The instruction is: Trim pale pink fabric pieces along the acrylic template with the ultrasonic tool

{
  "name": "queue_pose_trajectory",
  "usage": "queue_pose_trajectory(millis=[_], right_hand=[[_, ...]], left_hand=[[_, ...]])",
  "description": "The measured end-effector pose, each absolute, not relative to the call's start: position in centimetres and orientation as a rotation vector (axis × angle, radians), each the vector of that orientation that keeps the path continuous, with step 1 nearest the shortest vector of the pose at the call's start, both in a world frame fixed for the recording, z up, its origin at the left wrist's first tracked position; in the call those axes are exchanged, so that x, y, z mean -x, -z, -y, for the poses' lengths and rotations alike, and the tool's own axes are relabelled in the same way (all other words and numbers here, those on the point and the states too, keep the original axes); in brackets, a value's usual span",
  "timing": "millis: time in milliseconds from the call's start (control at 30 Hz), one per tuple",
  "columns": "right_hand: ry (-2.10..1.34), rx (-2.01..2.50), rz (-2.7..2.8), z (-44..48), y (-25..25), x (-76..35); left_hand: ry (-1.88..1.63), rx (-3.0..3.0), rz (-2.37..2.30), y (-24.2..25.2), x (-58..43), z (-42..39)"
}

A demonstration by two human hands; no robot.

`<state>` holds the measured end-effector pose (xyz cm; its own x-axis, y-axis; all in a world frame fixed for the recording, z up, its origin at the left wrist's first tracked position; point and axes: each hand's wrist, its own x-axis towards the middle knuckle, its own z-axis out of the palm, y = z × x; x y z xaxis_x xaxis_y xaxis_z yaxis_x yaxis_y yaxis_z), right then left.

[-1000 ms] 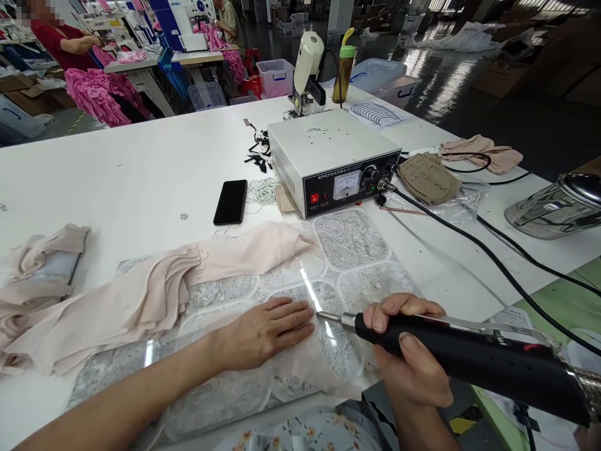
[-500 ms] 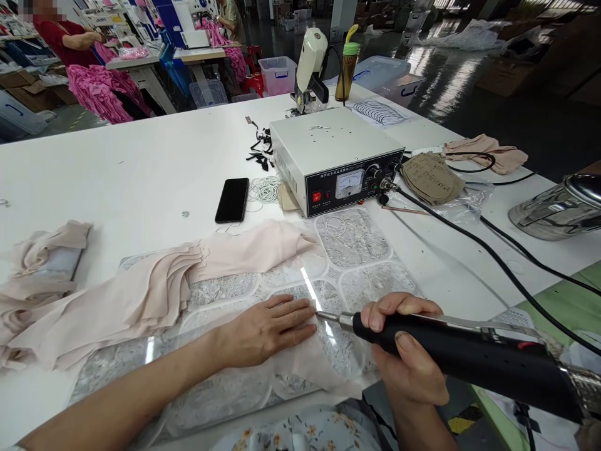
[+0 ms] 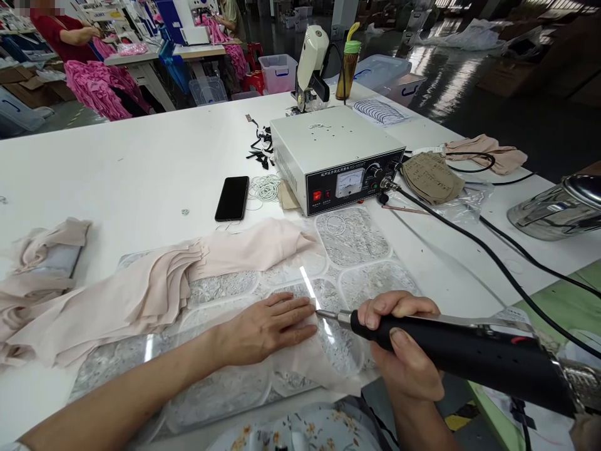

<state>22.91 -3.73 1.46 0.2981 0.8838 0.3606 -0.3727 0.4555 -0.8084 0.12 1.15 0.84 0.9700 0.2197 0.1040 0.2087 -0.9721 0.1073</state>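
My left hand point(image 3: 270, 329) lies flat, fingers stretched to the right, on a thin piece of pale pink fabric point(image 3: 305, 369). Under the fabric is a clear, stone-patterned mat point(image 3: 364, 238). My right hand point(image 3: 406, 351) is wrapped round a black handheld ultrasonic welder point(image 3: 451, 351). Its metal tip points left and meets the fabric edge just beside my left fingertips. A stack of pale pink fabric pieces point(image 3: 154, 291) stretches across the mat beyond my left arm, with one piece reaching toward the middle.
A control box point(image 3: 357, 181) with a cable stands behind the mat. Near it are a phone point(image 3: 232, 199), coiled thin cord point(image 3: 266, 188), brown pattern pieces point(image 3: 432, 178) and a metal canister point(image 3: 558, 210). Farther back are a bottle point(image 3: 348, 69) and a person point(image 3: 66, 34) beside pink fabric.
My right hand and the welder's body have shifted slightly left, while the tip stays by my left fingertips. My left hand stays flat in nearly the same place.
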Motion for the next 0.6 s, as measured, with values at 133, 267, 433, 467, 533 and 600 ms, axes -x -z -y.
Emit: queue_pose_trajectory(millis=[133,267,433,467,533,600], right_hand=[[-0.953,0.679,0.848,4.2,-1.7,-23.2],[-0.988,0.7,0.832,5.0,-2.0,-23.4],[-0.988,0.723,0.814,5.5,-1.8,-23.3],[-0.991,0.723,0.812,5.6,-1.7,-23.3],[-0.996,0.723,0.81,5.6,-1.6,-23.4],[-0.995,0.721,0.81,5.7,-1.6,-23.4]], left_hand=[[-0.186,-3.01,-0.331,-0.8,0.0,-1.0],[-0.187,-3.001,-0.349,-0.6,0.0,-1.1],[-0.193,-2.99,-0.352,-0.5,0.0,-1.2],[-0.193,-2.988,-0.35,-0.5,0.0,-1.2],[-0.187,-2.988,-0.349,-0.6,0.0,-1.2],[-0.172,-2.997,-0.35,-0.7,0.0,-1.2]])
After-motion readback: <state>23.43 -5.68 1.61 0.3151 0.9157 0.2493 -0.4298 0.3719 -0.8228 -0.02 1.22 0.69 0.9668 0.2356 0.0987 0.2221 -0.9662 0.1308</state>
